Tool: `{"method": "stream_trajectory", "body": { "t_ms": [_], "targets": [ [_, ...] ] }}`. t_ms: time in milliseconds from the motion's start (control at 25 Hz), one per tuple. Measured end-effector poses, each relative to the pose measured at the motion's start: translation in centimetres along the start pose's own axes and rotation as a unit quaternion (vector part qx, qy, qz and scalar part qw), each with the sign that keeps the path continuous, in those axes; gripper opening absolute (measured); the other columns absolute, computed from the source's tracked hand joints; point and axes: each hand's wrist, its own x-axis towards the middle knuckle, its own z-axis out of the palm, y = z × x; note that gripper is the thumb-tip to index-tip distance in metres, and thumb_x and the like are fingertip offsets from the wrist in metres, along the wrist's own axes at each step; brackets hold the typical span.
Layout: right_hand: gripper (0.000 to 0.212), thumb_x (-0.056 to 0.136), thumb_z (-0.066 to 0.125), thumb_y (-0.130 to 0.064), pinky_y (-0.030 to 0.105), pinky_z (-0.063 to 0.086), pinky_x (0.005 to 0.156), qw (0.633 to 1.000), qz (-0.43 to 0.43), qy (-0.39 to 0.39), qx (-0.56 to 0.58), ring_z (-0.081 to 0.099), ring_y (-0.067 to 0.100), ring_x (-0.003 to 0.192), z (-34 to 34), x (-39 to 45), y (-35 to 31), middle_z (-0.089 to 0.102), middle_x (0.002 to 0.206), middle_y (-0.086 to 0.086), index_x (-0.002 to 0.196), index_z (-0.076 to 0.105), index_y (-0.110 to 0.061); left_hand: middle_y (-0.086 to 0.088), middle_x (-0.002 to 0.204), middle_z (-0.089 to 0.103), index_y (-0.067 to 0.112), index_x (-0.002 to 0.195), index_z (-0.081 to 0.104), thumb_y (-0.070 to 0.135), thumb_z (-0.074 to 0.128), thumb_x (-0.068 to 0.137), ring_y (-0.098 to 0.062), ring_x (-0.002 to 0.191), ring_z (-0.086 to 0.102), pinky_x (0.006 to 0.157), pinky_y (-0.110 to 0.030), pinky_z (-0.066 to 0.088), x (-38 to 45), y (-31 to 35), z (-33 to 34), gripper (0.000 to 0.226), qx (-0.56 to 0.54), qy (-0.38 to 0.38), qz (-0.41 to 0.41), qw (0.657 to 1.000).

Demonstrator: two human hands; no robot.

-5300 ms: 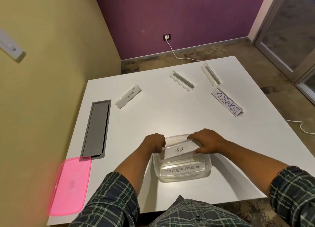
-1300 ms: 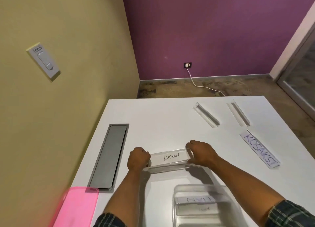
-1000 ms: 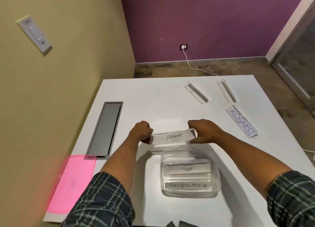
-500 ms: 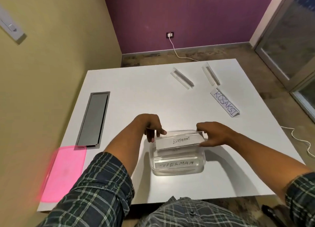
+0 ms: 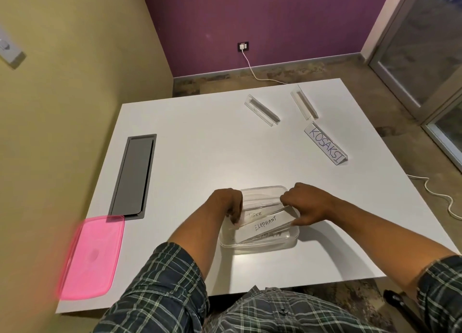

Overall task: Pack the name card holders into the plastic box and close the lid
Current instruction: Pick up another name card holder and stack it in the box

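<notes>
White desk [image 5: 205, 172]: square top, set against the olive wall on the left, purple wall beyond the far edge

Grey recessed hatch [image 5: 133, 176]: long and narrow, let into the desk near the left edge

Pink lid [image 5: 91, 255]: lying flat on the near-left corner of the desk, just in front of the hatch, well apart from the box

Clear plastic box [image 5: 260, 246]: open, standing on the desk near the front edge, between the two forearms. Holds several name card holders; topmost is the ELEPHANT holder [image 5: 266, 224], tilted, left end lower, lying across the box. Directly behind it, the TIGER holder [image 5: 255, 215], partly covered. Beneath, a further holder with lettering too hidden to read

KOSAKSI holder [image 5: 325, 146]: on the desk at far right, label face up, lying diagonally, well apart from the box

Two empty clear holders: one [image 5: 262, 113] at the far centre of the desk, the other [image 5: 304, 105] just to its right, both lying diagonally, near each other but not touching

Left hand [image 5: 228, 204]: at the left end of the box, fingers [image 5: 235, 214] curled down and gripping the left end of the ELEPHANT holder

Right hand [image 5: 308, 204]: at the right end of the box, fingers [image 5: 287, 199] curled, thumb and fingers pinching the right end of the same holder

Plaid sleeves rolled back on both forearms

White cable [image 5: 252, 67]: running from a wall socket down across the floor behind the desk
</notes>
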Motion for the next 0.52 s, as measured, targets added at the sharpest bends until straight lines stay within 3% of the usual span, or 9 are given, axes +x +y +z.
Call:
{"method": "stream_trajectory", "body": {
  "t_ms": [120,200,320,400,520],
  "targets": [
    [0.048,0.075,0.070,-0.057,0.035,0.042,0.080,1.000,-0.016,-0.016,-0.018,0.060,0.022,0.084,0.4,0.5,-0.4,0.063,0.089,-0.002,0.097,0.054,-0.017,0.001,0.062,0.065,0.007,0.083,0.079,0.007,0.086,0.069,-0.016,0.063,0.056,0.066,-0.021,0.047,0.1,-0.1,1.0,0.016,0.045,-0.013,-0.001,0.999],
    [0.050,0.075,0.070,-0.057,0.035,0.042,0.082,0.999,-0.005,-0.038,-0.022,0.061,0.022,0.087,0.7,1.0,-0.7,0.064,0.092,-0.001,0.102,0.053,-0.018,-0.002,0.073,0.070,0.014,0.086,0.079,0.012,0.085,0.070,-0.016,0.066,0.060,0.069,-0.022,0.049,0.0,0.0,1.6,0.017,0.095,0.010,-0.007,0.995],
    [0.053,0.076,0.070,-0.053,0.036,0.043,0.086,0.994,0.008,-0.094,-0.048,0.063,0.025,0.090,1.3,1.9,-1.4,0.066,0.100,0.001,0.110,0.050,-0.018,-0.005,0.097,0.077,0.016,0.099,0.077,0.017,0.085,0.071,-0.020,0.085,0.071,0.081,-0.030,0.055,0.3,-0.3,2.5,0.029,0.147,0.055,-0.011,0.987],
    [0.055,0.076,0.072,-0.049,0.036,0.042,0.089,0.989,0.007,-0.127,-0.081,0.065,0.026,0.092,1.8,2.5,-1.8,0.067,0.106,0.002,0.116,0.050,-0.018,-0.004,0.101,0.077,0.017,0.101,0.076,0.018,0.085,0.072,-0.021,0.095,0.073,0.086,-0.033,0.058,0.4,-0.5,2.8,0.031,0.159,0.073,-0.005,0.985],
    [0.053,0.078,0.073,-0.041,0.039,0.044,0.091,0.980,0.017,-0.172,-0.095,0.065,0.030,0.094,2.7,3.0,-2.3,0.067,0.110,0.006,0.119,0.052,-0.016,-0.005,0.095,0.076,0.017,0.099,0.076,0.017,0.084,0.071,-0.022,0.092,0.074,0.087,-0.035,0.059,0.6,-0.6,3.0,0.029,0.167,0.085,0.000,0.982]
  ]
}}
